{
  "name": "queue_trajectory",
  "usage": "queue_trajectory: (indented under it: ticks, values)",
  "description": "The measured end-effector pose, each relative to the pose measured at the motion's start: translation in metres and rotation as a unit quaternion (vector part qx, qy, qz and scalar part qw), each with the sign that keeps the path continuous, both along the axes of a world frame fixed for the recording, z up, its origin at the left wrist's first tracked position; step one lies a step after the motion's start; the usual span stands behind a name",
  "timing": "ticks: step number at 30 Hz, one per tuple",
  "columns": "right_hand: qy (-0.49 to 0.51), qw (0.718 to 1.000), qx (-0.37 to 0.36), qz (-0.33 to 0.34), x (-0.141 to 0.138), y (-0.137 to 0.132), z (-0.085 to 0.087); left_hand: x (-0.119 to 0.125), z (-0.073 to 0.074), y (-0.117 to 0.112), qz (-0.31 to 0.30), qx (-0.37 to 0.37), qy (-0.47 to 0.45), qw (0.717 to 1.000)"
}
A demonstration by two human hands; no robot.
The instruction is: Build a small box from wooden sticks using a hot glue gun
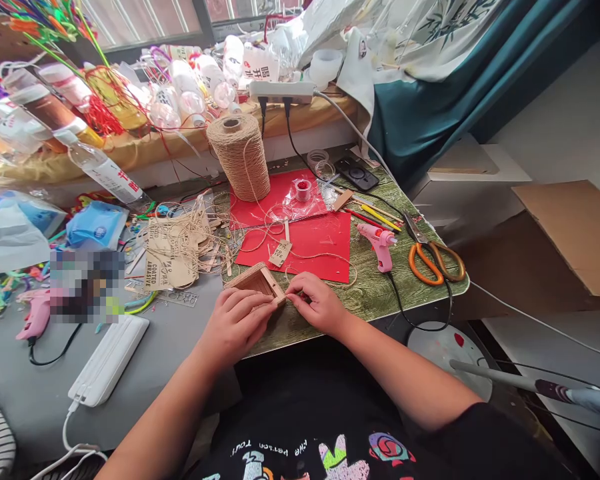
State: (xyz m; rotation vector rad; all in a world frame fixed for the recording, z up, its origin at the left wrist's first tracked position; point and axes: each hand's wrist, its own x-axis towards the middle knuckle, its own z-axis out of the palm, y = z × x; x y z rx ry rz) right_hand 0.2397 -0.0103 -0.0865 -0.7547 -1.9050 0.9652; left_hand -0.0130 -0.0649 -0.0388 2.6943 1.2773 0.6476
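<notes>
Small brown wooden box (266, 283), rectangular, open-topped, at the front of the green tabletop (367, 300)

Wore a black shirt (300, 393) printed with white letters and figures in pink and green. Had a light brown box (273, 281), red sheets (330, 243), tan string (237, 161) and a pink glue gun (379, 245). Also had tan tags (180, 252) with black lettering, orange-handled scissors (424, 241), a green tabletop (375, 301) streaked like wood grain, a teal curtain (415, 120) and a white power bank (110, 360).

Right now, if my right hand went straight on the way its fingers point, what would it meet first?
Your right hand would probably meet the right end of the small brown rectangular wooden box; whether they touch now is unclear.
</notes>
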Motion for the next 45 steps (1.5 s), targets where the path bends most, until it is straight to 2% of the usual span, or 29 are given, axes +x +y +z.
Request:
queue_trajectory:
  ticks: [9, 17, 21, 28, 36, 45]
  values:
    - [0.014, 1.0, 0.001, 0.003, -0.001, 0.001, -0.002, 0.006, 0.001, 0.005, -0.021, 0.062, -0.031, 0.997]
    - [0.008, 1.0, 0.001, 0.002, -0.001, 0.001, -0.002, 0.012, 0.004, 0.006, -0.025, 0.068, -0.035, 0.997]
    - [0.007, 1.0, 0.01, -0.002, -0.001, 0.001, -0.002, 0.015, 0.004, 0.004, -0.007, 0.065, -0.059, 0.996]
    - [0.007, 1.0, 0.012, -0.002, -0.002, 0.001, -0.001, 0.018, 0.006, 0.002, 0.025, 0.031, -0.079, 0.996]
    - [-0.007, 1.0, 0.0, 0.003, -0.001, 0.001, 0.0, 0.021, 0.03, 0.02, 0.088, -0.08, -0.022, 0.993]
    - [-0.015, 1.0, -0.005, 0.004, -0.002, 0.002, -0.001, 0.027, 0.021, 0.024, 0.124, -0.098, -0.019, 0.987]
